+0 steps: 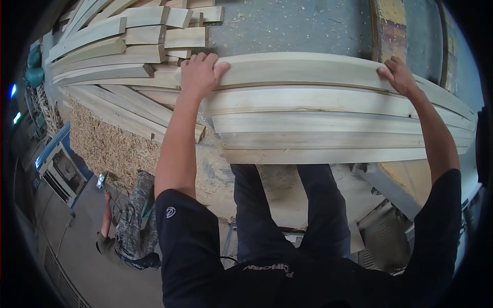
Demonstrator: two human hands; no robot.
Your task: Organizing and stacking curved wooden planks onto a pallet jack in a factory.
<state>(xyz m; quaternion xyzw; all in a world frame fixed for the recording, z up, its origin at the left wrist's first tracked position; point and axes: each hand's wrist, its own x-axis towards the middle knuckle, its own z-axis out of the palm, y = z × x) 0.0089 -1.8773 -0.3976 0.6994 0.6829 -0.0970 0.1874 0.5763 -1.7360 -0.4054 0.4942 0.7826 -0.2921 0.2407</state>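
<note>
As the left hand (202, 73) and the right hand (399, 76) are clamped, well apart, on the farthest pale board (303, 69), which lies alongside the row of boards (318, 123), it seems better to guide both sides evenly, with no finger between boards.

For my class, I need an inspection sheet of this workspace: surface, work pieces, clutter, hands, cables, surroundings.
Surface: grey surface, scattered with wood chips.
Work pieces: pale boards, lined up side by side.
Clutter: jumbled wood pieces at upper left; heap of shavings below them in the picture.
Hands: left hand grips the farthest board near its left end; right hand grips it farther right.
Cables: none identifiable for certain.
Surroundings: another person at lower left, near a blue-edged unit.
</note>
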